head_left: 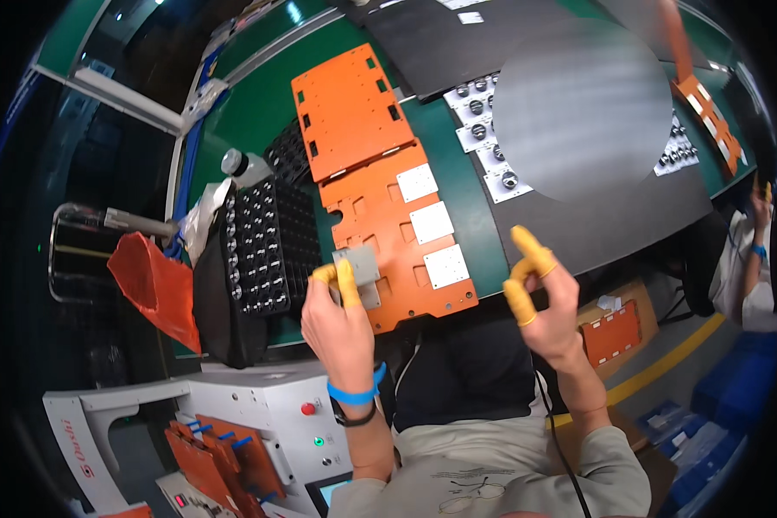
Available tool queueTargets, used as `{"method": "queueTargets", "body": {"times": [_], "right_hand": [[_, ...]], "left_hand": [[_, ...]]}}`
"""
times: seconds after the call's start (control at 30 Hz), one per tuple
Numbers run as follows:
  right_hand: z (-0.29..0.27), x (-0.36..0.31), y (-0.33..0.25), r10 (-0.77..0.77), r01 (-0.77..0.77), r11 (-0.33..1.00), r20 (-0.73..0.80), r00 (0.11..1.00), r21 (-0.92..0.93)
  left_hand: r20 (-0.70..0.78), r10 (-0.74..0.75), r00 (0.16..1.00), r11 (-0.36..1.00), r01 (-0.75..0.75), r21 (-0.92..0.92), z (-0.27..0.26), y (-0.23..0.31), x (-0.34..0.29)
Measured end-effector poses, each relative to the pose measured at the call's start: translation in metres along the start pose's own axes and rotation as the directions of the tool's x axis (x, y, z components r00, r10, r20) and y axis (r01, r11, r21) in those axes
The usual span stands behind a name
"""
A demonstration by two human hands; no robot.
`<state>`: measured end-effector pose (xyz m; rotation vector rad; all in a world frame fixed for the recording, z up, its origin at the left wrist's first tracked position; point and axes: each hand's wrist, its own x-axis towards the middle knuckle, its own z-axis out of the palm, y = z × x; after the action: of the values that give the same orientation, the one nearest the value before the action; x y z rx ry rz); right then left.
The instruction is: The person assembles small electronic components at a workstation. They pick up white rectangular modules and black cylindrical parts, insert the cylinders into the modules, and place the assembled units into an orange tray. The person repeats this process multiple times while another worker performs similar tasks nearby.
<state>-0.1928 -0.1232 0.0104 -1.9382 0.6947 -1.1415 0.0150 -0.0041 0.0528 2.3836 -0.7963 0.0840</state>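
Parts tray (268,246) left of fixture plate (397,233), w/ square boards (432,223) on it

Centre: matt orange plastic-looking carrier plate (380,233) bearing three flat white squares (432,222). The left hand (341,324), fingertips capped in yellow rubbery cots (347,283), pinches a dull grey metal-looking plate (358,266). Left: black moulded plastic tray (263,246). The desk (259,104) is smooth green; upper right, a matt black mat (665,216).

Factory assembly bench: orange fixture plates (397,229), component trays (263,246), control machine (259,414).
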Motion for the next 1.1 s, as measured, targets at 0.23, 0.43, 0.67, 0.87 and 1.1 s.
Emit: {"method": "queueTargets", "body": {"times": [0.23, 0.43, 0.67, 0.87, 1.1], "right_hand": [[-0.008, -0.002, 0.026, 0.050, -0.045, 0.996, -0.070, 0.996, 0.071], [-0.005, -0.010, 0.032, 0.074, -0.062, 0.989, -0.079, 0.994, 0.137], [-0.014, -0.019, 0.037, 0.101, -0.094, 0.988, -0.048, 0.994, 0.121], [-0.028, -0.032, 0.038, 0.084, -0.072, 0.991, -0.099, 0.992, 0.115], [-0.031, -0.041, 0.033, -0.070, 0.091, 0.989, -0.172, 0.983, 0.114]], "left_hand": [[0.029, -0.096, 0.995, 0.957, 0.084, 0.277, 0.010, 0.006, 0.025], [0.045, -0.094, 0.995, 0.934, 0.073, 0.350, 0.014, 0.000, 0.028], [0.080, -0.019, 0.997, 0.898, -0.018, 0.439, 0.016, -0.006, 0.029], [0.148, 0.004, 0.989, 0.889, -0.072, 0.453, 0.023, -0.012, 0.031], [0.267, -0.032, 0.963, 0.888, -0.095, 0.449, 0.020, -0.010, 0.037]]}}
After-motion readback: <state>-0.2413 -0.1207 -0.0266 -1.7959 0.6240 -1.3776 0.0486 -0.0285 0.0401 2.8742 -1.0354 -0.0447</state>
